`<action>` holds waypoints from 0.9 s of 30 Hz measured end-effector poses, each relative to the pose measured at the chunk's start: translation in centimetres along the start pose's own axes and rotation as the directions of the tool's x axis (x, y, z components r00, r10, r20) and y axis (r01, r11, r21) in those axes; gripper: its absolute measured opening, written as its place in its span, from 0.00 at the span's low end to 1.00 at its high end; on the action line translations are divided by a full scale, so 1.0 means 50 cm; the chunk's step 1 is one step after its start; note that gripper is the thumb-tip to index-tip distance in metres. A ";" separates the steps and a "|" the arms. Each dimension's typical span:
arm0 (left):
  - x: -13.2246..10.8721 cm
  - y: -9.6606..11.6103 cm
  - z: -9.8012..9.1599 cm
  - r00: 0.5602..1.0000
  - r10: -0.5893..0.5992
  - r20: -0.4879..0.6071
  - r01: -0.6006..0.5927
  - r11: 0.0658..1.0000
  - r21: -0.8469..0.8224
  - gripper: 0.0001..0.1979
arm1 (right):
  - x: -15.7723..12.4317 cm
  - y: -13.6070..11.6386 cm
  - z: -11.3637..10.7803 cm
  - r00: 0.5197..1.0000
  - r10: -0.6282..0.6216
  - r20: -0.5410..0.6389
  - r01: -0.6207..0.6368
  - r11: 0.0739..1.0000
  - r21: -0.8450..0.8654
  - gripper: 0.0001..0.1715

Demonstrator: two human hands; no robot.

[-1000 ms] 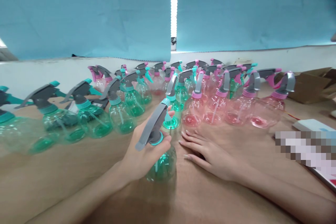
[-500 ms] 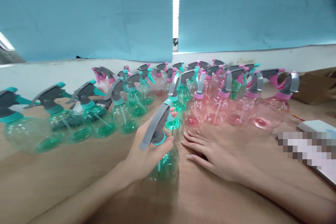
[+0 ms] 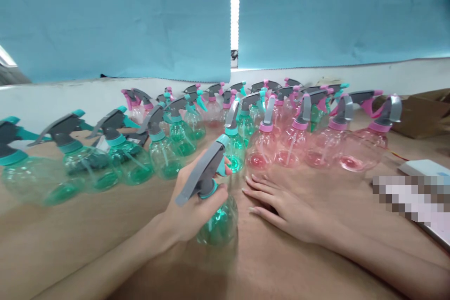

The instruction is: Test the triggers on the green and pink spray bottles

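Note:
My left hand (image 3: 190, 201) is closed around the neck of a green spray bottle (image 3: 220, 225), below its grey head and turquoise collar. The bottle is upright over the near part of the wooden table, and some of my fingers are hidden behind it. Palm down on the wood lies my right hand (image 3: 284, 206), fingers stretched out and holding nothing. Just beyond the two hands stand a green spray bottle (image 3: 234, 152) and a pink spray bottle (image 3: 260, 150). To the left is a row of green spray bottles, the closest being one green bottle (image 3: 168, 159).
Several more pink and green bottles crowd the back of the table (image 3: 281, 272). At the right are a cardboard box (image 3: 422, 115), a white box (image 3: 425, 168) and a partly blurred flat object (image 3: 415, 206). Blue curtains (image 3: 116, 23) hang behind.
My left hand and the held spray bottle have shifted slightly left, and the bottle's head has turned a little. My right hand stays where it was.

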State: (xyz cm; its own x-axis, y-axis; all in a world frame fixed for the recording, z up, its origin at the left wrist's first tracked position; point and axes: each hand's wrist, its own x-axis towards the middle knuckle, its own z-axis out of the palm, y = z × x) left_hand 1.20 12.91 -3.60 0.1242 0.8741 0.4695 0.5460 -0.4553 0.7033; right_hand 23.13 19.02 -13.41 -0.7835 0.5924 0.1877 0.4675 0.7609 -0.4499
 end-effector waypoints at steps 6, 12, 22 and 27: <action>0.006 0.002 0.007 0.995 -0.081 0.061 0.081 0.997 0.000 0.23 | 0.000 -0.002 -0.001 1.000 -0.004 -0.011 0.004 1.000 0.001 0.29; 0.002 0.000 0.012 0.995 -0.087 0.040 0.089 0.995 -0.051 0.24 | 0.001 -0.004 -0.004 1.000 0.004 0.022 -0.003 0.999 -0.032 0.31; 0.002 -0.003 0.015 0.998 -0.060 0.019 0.061 0.997 -0.041 0.22 | 0.001 -0.006 -0.005 1.000 -0.004 0.005 0.004 1.000 -0.007 0.30; 0.005 0.002 0.014 0.997 -0.076 0.027 0.077 0.995 -0.058 0.24 | 0.001 -0.006 -0.005 1.000 0.009 0.003 -0.009 1.000 -0.004 0.30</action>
State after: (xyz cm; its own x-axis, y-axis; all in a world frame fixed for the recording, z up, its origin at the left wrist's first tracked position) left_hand 1.87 13.19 -3.77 0.1047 0.9103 0.4006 0.5052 -0.3956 0.7669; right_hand 23.05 18.86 -13.07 -0.7808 0.5980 0.1810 0.4757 0.7568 -0.4483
